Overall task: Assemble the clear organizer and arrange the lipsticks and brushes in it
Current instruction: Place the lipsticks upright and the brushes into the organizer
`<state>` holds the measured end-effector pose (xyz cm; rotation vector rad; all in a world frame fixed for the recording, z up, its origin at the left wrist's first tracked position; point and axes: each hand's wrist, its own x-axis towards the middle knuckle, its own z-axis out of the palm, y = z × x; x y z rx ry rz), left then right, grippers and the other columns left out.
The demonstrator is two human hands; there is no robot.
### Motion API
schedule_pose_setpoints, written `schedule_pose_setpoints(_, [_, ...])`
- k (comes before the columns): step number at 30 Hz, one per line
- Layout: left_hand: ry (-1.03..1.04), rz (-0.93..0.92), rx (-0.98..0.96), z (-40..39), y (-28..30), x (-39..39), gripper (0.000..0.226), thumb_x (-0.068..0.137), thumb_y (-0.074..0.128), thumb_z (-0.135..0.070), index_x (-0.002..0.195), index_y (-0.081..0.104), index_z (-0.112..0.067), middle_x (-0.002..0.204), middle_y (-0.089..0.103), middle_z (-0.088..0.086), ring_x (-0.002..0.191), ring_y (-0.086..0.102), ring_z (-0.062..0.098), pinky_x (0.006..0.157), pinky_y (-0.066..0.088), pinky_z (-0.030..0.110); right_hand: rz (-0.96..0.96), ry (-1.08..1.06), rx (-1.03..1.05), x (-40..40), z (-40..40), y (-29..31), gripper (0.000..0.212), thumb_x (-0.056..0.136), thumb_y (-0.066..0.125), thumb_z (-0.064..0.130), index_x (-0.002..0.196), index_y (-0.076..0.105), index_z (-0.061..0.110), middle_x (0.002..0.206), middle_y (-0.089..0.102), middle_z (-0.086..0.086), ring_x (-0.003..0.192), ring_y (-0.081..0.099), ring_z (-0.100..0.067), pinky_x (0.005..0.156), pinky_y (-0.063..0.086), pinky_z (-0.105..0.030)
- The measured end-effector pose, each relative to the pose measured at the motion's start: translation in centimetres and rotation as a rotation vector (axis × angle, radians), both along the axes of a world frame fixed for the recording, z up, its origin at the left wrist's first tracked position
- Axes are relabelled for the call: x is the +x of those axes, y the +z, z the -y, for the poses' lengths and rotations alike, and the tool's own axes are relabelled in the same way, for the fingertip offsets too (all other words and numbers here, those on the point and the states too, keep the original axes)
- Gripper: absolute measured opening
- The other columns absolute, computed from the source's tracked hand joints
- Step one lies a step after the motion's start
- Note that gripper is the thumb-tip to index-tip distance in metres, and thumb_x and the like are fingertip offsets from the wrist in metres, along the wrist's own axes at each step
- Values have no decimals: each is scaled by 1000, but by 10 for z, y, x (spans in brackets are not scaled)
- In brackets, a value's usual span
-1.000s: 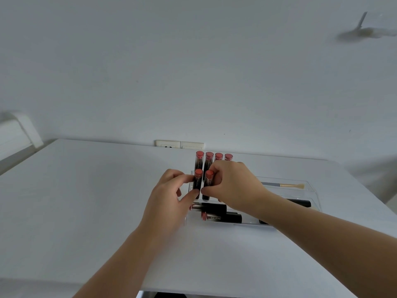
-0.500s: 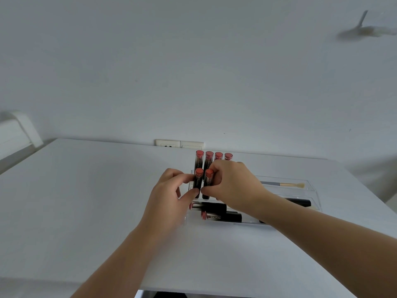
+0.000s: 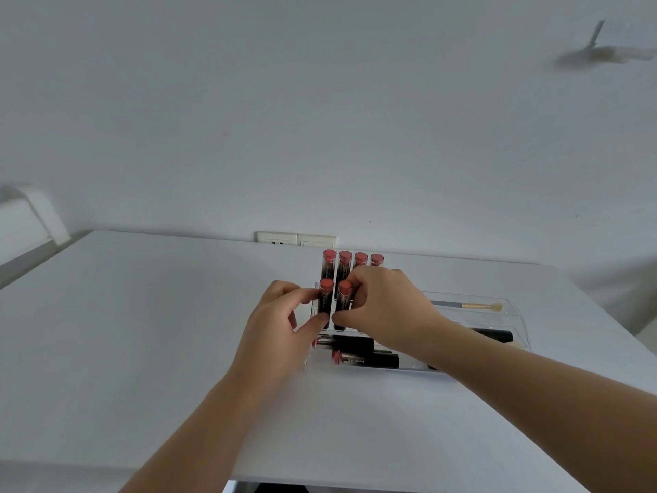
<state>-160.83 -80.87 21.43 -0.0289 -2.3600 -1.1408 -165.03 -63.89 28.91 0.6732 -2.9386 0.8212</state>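
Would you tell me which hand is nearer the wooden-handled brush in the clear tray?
Right. The right hand is just left of the wooden-handled brush; the left hand lies farther left, beyond the upright lipsticks.

A big white bench [image 3: 142, 314] sits under the hands. A white wall [image 3: 320, 119] stands behind them. Low on the wall, just past the hands, is a white plug socket [image 3: 297, 238]. Far up to the right is a gray smudge [image 3: 601, 53].
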Motion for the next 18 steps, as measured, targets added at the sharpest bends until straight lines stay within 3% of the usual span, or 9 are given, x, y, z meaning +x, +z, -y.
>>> schedule_pose_setpoints(7, [8, -25, 13, 1, -1, 0, 28, 84, 80, -24, 110, 73, -32, 98, 52, -26, 74, 53, 6, 65, 41, 7, -32, -20, 4, 1, -12, 1, 27, 77, 76, 38, 97, 62, 27, 79, 68, 9, 76, 63, -9, 58, 45, -25])
schedule_pose_setpoints(10, [8, -38, 19, 1, -3, 0, 27, 84, 81, -24, 108, 73, -33, 101, 51, -28, 76, 54, 7, 68, 41, 6, -67, -47, 8, 1, -27, 2, 23, 79, 75, 38, 96, 60, 32, 77, 69, 13, 75, 63, -5, 56, 42, -21])
schedule_pose_setpoints(14, [-10, -35, 16, 1, -4, -2, 27, 84, 81, -24, 109, 72, -31, 107, 50, -30, 76, 54, 5, 70, 42, 6, -56, -68, 59, -3, -52, 8, 14, 82, 73, 37, 90, 62, 34, 72, 69, 15, 65, 64, 0, 59, 49, -24])
schedule_pose_setpoints(18, [8, -30, 44, 0, -4, -3, 26, 83, 82, -24, 108, 73, -28, 99, 54, -24, 72, 54, 6, 67, 41, 6, -35, -65, 100, -4, -63, 10, 9, 82, 72, 38, 84, 63, 35, 68, 70, 22, 68, 61, 5, 56, 41, -21])
